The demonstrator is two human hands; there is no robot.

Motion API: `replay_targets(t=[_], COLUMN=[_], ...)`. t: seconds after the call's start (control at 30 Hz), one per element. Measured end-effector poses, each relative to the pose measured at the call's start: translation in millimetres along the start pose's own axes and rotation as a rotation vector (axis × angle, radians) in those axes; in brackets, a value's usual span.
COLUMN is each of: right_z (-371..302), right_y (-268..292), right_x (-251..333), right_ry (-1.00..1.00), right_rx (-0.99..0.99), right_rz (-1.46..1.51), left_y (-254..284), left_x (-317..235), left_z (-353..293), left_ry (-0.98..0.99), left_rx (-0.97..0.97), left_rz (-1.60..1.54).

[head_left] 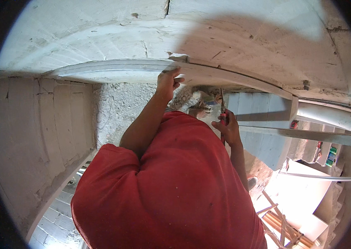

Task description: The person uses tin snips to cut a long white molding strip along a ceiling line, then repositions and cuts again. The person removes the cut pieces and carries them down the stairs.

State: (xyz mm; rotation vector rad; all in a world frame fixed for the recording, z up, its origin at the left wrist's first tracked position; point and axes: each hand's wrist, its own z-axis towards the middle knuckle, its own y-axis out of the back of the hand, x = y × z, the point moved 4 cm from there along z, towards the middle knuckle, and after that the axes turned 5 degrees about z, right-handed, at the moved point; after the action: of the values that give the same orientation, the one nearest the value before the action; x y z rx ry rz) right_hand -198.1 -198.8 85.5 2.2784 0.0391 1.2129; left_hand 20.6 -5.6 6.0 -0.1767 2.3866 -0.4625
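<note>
- White plastic conduit (113,68) runs in a long curve along the underside of the rough plaster ceiling (100,29), just above the opening in the block wall (38,124); its bright part lies to the left of the raised hand, and it carries on in shadow to the right
- Left hand (168,83) is lifted to the conduit, fingers curled up over its lower edge and pressing it to the ceiling; the thumb side is hidden, so how firmly it pinches cannot be told
- Right hand (227,128) is closed in a fist around the red handle of a slim tool (222,108), most likely a screwdriver, whose dark shaft points up toward the conduit just right of the left hand
- To do this step well, the person would judge it best to keep the left hand close beside the tool tip, so the strip cannot sag or spring away from the curve
- Shaft should stand square to the ceiling; a tilt could let the tip slide off on the crumbly plaster
- Red shirt (175,186) fills the lower middle of the view and hides the forearms' lower parts
- Further out, a pale pipe (333,116) crosses at right, and a wooden ladder (279,216) stands well below on the bright floor
</note>
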Motion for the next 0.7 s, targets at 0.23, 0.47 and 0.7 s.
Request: replay_targets(t=[0.23, 0.47, 0.7], right_z=[13, 23, 24], right_y=[-17, -76, -112], right_x=[19, 29, 50], right_ry=[-0.204, -0.363, -0.331], right_rx=[0.375, 0.575, 0.549], right_rz=[0.401, 0.708, 0.651], left_y=[-1, 1, -3], left_x=[-5, -10, -14], left_z=[2, 4, 0], left_ry=[0.039, 0.081, 0.058], left_rx=[-0.001, 0.028, 0.077], left_rz=[0.017, 0.026, 0.013])
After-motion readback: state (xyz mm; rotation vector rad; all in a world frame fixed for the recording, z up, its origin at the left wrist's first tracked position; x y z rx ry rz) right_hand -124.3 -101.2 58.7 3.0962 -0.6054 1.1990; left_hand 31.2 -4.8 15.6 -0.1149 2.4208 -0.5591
